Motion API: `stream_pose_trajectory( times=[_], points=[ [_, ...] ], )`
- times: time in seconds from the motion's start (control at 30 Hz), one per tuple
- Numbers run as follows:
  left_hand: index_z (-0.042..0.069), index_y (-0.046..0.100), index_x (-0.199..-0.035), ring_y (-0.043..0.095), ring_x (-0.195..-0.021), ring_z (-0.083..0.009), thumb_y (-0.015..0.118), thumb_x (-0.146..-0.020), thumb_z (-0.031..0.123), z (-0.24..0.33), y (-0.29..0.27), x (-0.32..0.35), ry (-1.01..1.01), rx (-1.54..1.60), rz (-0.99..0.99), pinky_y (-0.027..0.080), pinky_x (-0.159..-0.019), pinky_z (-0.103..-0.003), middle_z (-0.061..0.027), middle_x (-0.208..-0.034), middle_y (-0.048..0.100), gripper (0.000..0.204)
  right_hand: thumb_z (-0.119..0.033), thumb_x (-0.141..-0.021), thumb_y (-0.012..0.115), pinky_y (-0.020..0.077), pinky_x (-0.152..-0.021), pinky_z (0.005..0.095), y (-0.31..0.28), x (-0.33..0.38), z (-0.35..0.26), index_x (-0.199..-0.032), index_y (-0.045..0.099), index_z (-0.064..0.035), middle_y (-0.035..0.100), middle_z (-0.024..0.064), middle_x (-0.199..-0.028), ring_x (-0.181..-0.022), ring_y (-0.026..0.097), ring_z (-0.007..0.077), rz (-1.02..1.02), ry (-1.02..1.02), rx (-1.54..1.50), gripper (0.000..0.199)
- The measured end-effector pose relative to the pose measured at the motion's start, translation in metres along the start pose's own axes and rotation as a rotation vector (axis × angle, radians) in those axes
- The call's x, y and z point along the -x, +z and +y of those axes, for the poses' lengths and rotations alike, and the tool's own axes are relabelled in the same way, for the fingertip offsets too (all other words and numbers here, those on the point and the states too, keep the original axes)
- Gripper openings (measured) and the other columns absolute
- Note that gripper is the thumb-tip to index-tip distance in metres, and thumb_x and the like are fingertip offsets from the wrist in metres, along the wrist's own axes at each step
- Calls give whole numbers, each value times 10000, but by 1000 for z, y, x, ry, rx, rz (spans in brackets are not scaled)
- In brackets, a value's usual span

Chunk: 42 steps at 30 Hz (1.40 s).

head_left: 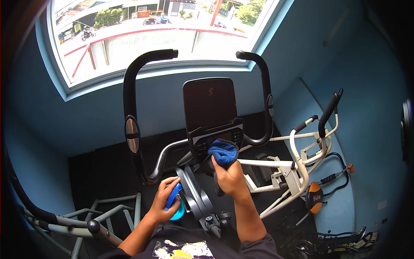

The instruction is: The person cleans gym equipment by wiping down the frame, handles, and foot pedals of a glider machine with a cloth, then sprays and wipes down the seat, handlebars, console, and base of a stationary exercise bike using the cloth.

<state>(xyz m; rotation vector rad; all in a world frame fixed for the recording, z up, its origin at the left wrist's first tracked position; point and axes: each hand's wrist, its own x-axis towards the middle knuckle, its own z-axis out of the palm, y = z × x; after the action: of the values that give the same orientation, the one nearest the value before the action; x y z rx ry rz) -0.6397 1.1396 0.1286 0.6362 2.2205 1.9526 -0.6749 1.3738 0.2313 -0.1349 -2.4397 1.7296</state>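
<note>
Cloth [224, 151]: deep blue, soft pile, dark grey edging; bunched into loose folds, with a dark end hanging below the hand. Position: centre of scene, in front of the button panel at the near, lower part of the exercise machine's console [210, 103]. Cloth-to-panel contact: cannot tell.

Right grip [230, 178]: closed on the cloth, thumb against its near side.

Bottle [180, 210]: blue upper part, turquoise lower part; tilted, left of the cloth and nearer. Contents and fill level cannot be made out.

Left grip [166, 199]: curled round the bottle's blue upper part, fingers partly wrapped.

Surroundings: console screen dark, set between two black handlebars [129, 93]; white-framed machine [295, 175] at right; window [151, 41] at far side.
</note>
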Motion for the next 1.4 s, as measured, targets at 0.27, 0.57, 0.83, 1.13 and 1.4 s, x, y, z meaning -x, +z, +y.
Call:
stream_pose_trajectory(
  times=[0.27, 0.57, 0.83, 1.13, 1.4],
  points=[
    [5, 551, -1402, 553, -1255, -305, 589, -755, -20, 2, -4, -5, 71, -98, 32, 441, -1040, -360, -194, -1391, 492, 649, -401, -1075, 436, 451, -1055, 417, -36, -12, 10, -1275, 605, -15, 664, 129, -1231, -1174, 621, 258, 160, 24, -1083, 466],
    [5, 544, -1410, 560, -1251, -312, 582, -765, -19, -7, -5, -4, 5, -38, 33, 430, -1054, -365, -201, -1380, 503, 647, -248, -775, 738, 169, -1125, 516, -7, -2, 72, -1313, 545, -20, 458, 159, -1385, -1332, 329, 329, 73, -497, 560, 615],
    [-4, 537, -1413, 573, -1220, -313, 581, -760, -35, -6, -3, -7, 17, -34, 26, 439, -1043, -364, -198, -1370, 503, 656, -301, -708, 739, 228, -1030, 467, -9, -17, 41, -1338, 472, -21, 484, 115, -1270, -1201, 393, 286, 257, -610, 725, 739],
    [1, 544, -1410, 574, -1217, -316, 582, -753, -33, -6, 2, -7, 23, -98, 7, 440, -1043, -368, -197, -1366, 504, 659, -287, -760, 717, 254, -1010, 520, -31, -22, 39, -1112, 641, -82, 502, 123, -1254, -1188, 424, 305, 466, -492, 883, 414],
    [-17, 523, -1414, 606, -1171, -265, 564, -778, -62, -10, 3, -3, 65, -161, -24, 474, -1029, -364, -168, -1373, 483, 639, -247, -784, 717, 308, -978, 509, -11, 13, 44, -969, 711, -88, 594, 121, -1200, -1156, 471, 323, 487, -306, 963, 244]
  ],
)
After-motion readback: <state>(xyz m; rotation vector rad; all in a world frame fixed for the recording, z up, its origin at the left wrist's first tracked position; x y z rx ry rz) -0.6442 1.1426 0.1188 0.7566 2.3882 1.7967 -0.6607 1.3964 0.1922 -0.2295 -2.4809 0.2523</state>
